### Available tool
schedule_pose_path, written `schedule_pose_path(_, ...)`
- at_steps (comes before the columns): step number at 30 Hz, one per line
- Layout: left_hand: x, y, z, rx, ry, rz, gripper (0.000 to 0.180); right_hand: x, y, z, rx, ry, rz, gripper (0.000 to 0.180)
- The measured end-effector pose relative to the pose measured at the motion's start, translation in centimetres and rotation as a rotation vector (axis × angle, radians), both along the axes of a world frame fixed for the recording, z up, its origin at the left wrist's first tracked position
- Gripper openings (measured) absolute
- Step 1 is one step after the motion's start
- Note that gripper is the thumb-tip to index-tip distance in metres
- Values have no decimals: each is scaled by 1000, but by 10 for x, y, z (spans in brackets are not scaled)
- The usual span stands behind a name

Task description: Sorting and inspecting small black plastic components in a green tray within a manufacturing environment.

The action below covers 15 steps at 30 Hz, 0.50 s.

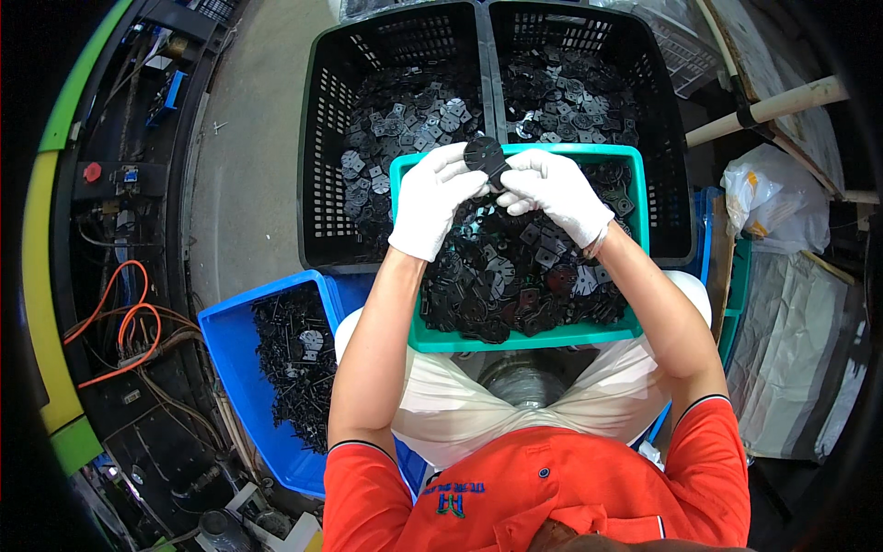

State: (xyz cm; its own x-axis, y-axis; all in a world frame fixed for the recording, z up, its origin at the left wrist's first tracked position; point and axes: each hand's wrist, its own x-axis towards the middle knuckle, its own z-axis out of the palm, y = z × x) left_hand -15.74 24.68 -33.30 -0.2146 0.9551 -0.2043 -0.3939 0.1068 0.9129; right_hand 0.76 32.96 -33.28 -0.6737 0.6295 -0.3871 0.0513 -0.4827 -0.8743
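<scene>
Standing side by side, the left black basket (322,179) and the right black basket (664,101) hold heaps of flat dark pieces (405,124). Nearer the person, just before the pale-trousered legs (441,409), a green tray (524,339) is piled with similar pieces. A blue bin (241,391) holding small dark bits (290,368) sits beside the left forearm (379,354). Over the tray's far side, the white-gloved left hand (432,201) and right hand (556,195) are close together. Between them is one black part (484,156), rounded at its upper end: the left fingers and thumb grip its left edge, the right thumb and fingertips pinch its lower right end.
</scene>
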Motion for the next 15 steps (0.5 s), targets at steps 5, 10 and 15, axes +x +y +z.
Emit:
schedule_pose_path(5,16,6,0,44,161,84,40,13,4,6,132,-47,24,27)
schedule_pose_path(10,10,-3,9,16,216,148,39,77,34,78,586,-258,-136,28)
schedule_pose_path(15,13,1,7,18,162,148,39,260,21,23,507,-534,-63,30)
